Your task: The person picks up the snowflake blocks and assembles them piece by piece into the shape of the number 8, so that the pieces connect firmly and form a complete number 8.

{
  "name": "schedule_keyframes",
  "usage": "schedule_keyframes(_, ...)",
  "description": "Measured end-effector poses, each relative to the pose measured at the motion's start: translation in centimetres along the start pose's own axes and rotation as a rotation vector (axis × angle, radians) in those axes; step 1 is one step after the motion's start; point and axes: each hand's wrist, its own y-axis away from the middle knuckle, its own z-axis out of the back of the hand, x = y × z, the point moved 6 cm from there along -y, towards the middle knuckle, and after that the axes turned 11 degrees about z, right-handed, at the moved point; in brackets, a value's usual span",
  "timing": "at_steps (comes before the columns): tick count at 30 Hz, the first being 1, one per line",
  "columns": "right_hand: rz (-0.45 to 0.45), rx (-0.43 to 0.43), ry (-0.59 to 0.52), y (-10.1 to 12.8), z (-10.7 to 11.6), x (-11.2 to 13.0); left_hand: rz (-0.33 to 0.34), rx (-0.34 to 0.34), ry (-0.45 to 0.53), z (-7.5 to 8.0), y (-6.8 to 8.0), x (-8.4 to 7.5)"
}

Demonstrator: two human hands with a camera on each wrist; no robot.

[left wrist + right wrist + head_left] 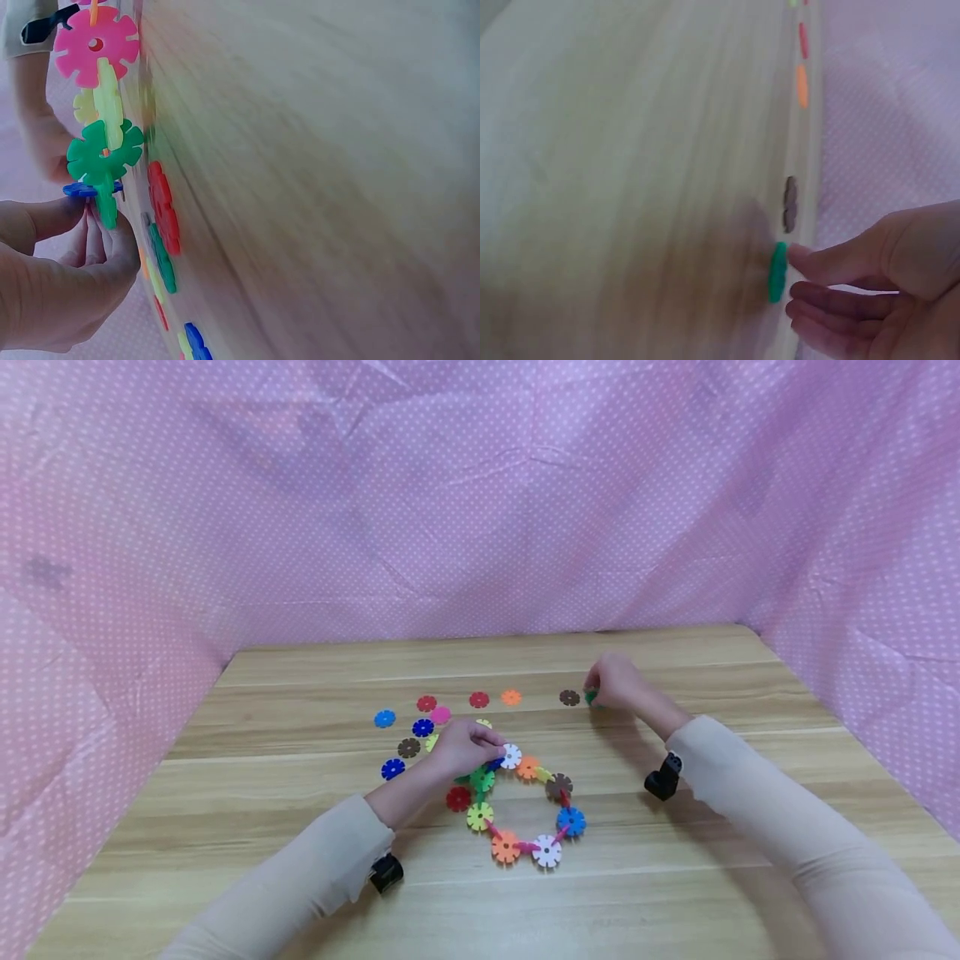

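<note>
A ring of joined, notched plastic discs lies on the table, with a white disc at its front and a brown disc at its right. My left hand is at the ring's far left part. Between its thumb and fingers it pinches a blue disc, which meets a green disc of the ring. My right hand reaches to the far right, fingertips close beside a loose green disc on the table; whether they touch it is unclear.
Loose discs lie behind and left of the ring, among them a brown disc, an orange disc, a light blue disc and a red disc. Pink dotted cloth hangs around the wooden table.
</note>
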Motion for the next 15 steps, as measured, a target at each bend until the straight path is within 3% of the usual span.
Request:
schedule_keyframes(5, -0.025, 0.045, 0.005, 0.1, -0.4, -0.8, 0.003, 0.002, 0.009, 0.1, 0.0, 0.0)
schedule_keyframes(10, -0.056, 0.014, -0.028, 0.3, -0.2, -1.4, 0.024, 0.011, 0.032, 0.1, -0.1, 0.2)
schedule_keyframes(15, -0.013, -0.046, -0.105, 0.7, 0.1, -0.7, 0.027, 0.02, 0.034, 0.1, -0.3, 0.2)
